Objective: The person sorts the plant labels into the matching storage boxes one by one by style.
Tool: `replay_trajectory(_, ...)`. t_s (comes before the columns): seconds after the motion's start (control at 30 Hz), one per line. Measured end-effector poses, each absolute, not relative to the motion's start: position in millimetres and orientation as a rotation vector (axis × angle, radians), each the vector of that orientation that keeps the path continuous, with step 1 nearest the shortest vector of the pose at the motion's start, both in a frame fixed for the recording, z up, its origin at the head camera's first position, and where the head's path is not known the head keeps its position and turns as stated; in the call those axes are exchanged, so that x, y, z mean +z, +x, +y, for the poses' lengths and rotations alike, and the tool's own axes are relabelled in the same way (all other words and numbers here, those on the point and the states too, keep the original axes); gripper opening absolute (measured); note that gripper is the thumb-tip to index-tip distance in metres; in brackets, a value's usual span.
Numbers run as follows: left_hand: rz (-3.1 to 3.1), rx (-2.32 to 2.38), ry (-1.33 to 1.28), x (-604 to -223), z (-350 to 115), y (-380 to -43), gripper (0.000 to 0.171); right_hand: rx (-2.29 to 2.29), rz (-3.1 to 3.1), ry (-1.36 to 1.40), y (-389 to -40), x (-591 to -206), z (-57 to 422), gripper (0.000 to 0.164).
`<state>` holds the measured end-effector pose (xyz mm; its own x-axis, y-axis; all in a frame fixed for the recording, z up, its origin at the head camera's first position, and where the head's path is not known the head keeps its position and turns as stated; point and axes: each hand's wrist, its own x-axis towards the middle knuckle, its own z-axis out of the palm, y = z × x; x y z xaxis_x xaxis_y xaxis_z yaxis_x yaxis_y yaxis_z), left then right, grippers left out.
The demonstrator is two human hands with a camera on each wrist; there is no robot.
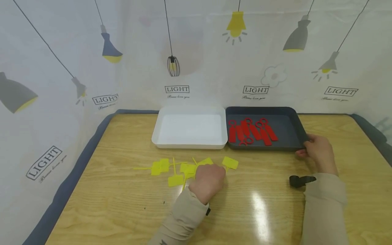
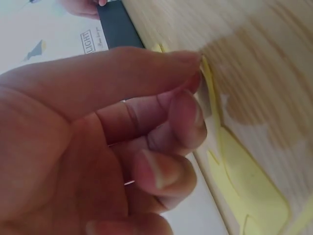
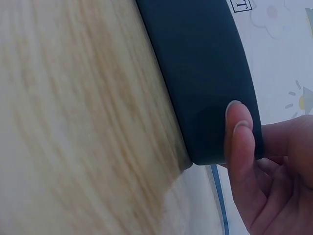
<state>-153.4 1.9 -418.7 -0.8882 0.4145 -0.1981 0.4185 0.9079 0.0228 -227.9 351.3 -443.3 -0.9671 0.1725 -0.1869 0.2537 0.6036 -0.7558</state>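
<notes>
Over the yellow tags my left hand point(image 1: 209, 182) reaches down. In the left wrist view its thumb and index finger pinch the thin tail of a yellow cable-tie tag point(image 2: 252, 181), whose flat part lies near the wood. Several more yellow tags point(image 1: 175, 180) are scattered around that hand, some overlapping. My right hand point(image 1: 320, 153) grips the near right corner of a dark grey tray point(image 1: 289, 127), fingers on the outer wall. Inside that tray, toward its left side, lie several red tags with ring ends point(image 1: 265, 135).
A white tray point(image 1: 190, 129) stands against the left side of the dark one, at the back of the wooden table point(image 1: 116, 204). Behind them hangs a cloth point(image 1: 208, 75) printed with lamps. A black strap end point(image 1: 298, 181) sticks out by the right sleeve.
</notes>
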Motion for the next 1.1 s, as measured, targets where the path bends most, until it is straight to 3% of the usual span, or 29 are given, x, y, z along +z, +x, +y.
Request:
replay_trajectory(0.5,2.805,0.038,0.601,-411.9,1.8,-147.0,0.030,-1.326,2.695,0.377,-229.4,-443.1,350.6,0.050)
replay_trajectory(1.1,2.760,0.280,0.689,-406.7,-18.6,-172.5,0.029,-1.334,2.708,0.380,-230.3,-444.3,352.0,0.050)
